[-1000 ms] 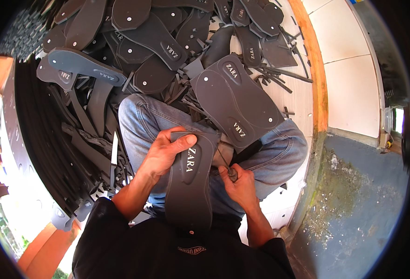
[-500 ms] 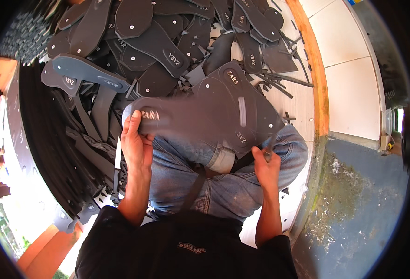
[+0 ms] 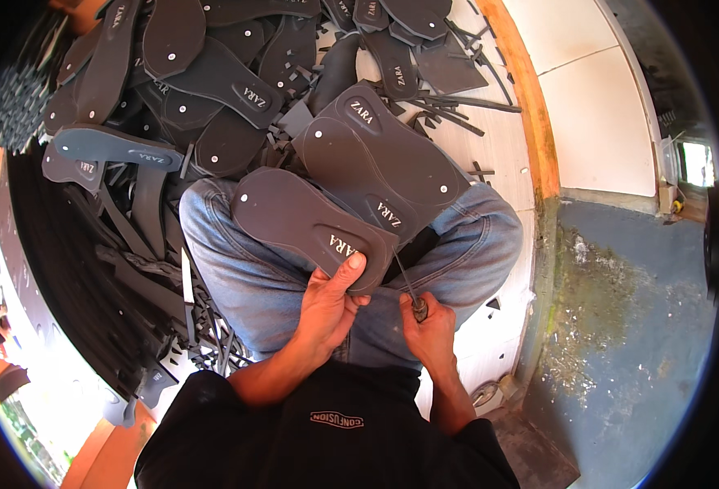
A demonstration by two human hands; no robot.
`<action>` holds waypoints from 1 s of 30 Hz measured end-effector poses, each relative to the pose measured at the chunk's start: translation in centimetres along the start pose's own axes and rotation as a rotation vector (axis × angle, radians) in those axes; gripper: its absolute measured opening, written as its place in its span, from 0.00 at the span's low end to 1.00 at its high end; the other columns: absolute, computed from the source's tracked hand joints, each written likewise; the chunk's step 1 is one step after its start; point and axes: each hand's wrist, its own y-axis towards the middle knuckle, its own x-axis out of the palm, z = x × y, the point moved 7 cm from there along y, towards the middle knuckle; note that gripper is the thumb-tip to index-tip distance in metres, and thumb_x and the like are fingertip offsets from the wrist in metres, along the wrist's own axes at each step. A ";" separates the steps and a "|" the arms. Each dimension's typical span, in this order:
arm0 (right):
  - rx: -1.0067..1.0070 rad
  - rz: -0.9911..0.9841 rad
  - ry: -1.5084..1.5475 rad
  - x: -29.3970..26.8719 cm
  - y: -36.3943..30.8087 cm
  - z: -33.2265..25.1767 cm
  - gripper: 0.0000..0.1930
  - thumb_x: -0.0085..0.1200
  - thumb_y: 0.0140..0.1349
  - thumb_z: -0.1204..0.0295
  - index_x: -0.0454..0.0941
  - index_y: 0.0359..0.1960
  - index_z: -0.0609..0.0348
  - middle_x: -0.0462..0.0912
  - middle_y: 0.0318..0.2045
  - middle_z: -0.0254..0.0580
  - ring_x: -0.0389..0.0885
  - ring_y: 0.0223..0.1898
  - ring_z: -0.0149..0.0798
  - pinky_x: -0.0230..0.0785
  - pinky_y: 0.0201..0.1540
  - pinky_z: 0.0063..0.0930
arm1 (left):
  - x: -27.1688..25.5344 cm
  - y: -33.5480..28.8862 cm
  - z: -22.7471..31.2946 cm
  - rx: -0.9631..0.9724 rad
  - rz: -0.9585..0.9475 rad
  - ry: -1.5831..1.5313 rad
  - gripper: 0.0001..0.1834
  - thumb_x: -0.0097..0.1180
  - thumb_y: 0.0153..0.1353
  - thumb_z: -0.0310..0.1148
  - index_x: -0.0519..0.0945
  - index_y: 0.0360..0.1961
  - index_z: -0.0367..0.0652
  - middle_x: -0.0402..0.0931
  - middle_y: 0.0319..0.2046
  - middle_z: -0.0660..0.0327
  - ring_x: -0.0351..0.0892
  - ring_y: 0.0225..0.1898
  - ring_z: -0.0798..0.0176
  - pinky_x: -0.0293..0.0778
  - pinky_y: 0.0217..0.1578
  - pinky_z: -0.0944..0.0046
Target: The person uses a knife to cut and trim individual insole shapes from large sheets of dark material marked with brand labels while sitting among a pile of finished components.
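My left hand [image 3: 324,314] grips one end of a dark grey shoe sole [image 3: 290,212], thumb on its top face and fingers beneath. The sole has a round eyelet near its far end and an oval stamp near my thumb. My right hand [image 3: 431,332] is closed round the handle of a thin-bladed knife [image 3: 406,275]. Its narrow blade points up and away, with the tip at the sole's right-hand corner; whether it cuts in cannot be told. Behind the sole, a dark sheet [image 3: 351,159] with two sole outlines rests across my lap, partly covered.
A heap of similar soles [image 3: 173,37] lies at the far left, with small offcuts among them. Thin strips [image 3: 473,102] lie on the pale floor at the far right. A wooden edging [image 3: 530,106] runs along the right side. Long dark strips [image 3: 58,261] are stacked at left.
The held sole has come nearer my body and turned, its far end now pointing up-left. My left hand moved right and nearer; my right hand moved left, bringing the knife to the sole's corner.
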 end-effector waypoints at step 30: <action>0.082 0.074 0.537 0.8 3.6 0.7 0.17 0.56 0.59 0.70 0.65 0.16 0.61 0.61 0.11 0.28 0.55 0.17 0.24 0.51 0.19 0.25 | -8.8 11.7 1.5 0.015 -0.117 0.294 0.14 0.53 0.60 0.37 0.73 0.43 0.38 0.74 0.39 0.56 0.75 0.41 0.60 0.72 0.45 0.61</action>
